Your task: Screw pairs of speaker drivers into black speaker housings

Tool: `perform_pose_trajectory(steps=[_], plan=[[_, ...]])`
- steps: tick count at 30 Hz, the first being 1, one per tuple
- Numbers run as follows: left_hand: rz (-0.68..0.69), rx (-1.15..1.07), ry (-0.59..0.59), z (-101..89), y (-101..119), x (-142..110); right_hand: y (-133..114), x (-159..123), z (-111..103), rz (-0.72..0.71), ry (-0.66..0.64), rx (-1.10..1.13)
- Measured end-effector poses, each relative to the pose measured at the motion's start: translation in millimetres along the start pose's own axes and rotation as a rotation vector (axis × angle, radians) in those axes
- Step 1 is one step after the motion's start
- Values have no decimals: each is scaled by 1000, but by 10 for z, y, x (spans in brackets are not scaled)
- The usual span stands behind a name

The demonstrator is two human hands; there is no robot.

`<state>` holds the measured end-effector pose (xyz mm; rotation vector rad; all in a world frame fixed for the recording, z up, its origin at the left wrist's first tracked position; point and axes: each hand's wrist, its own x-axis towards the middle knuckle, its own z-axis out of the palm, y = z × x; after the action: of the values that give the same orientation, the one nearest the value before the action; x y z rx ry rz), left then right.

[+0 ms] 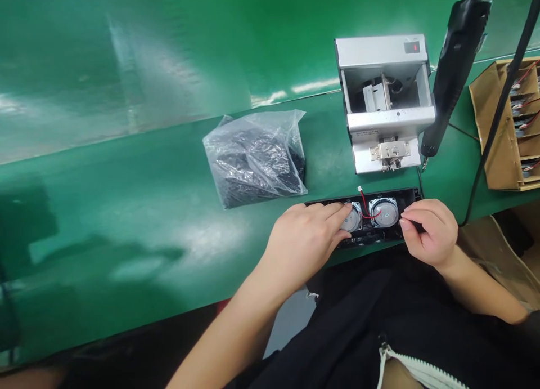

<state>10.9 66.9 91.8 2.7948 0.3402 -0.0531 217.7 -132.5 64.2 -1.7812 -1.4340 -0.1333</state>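
Okay, left hand (pixel 301 245): I read fingers released, resting lightly on the round silver speaker (pixel 351 220).
Right hand (pixel 430 234): fingers clenched on the black plastic housing (pixel 405 200).

A glossy green panel (pixel 169 40) rises behind the green workbench (pixel 126 248), reflecting light.

A small red digit is glowing on the display (pixel 412 47) of the screw feeder (pixel 390 119), too blurred to read, and the feeder's front label (pixel 363 134) is staying illegible too.
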Motion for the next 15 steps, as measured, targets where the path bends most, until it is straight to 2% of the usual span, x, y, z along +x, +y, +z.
perform_pose_trajectory(steps=[8, 15], plan=[[10, 5, 45, 18, 40, -28, -2, -26, 8, -11, 20, -18], [19, -36, 30, 44, 21, -17, -6, -40, 9, -13, 28, -48]])
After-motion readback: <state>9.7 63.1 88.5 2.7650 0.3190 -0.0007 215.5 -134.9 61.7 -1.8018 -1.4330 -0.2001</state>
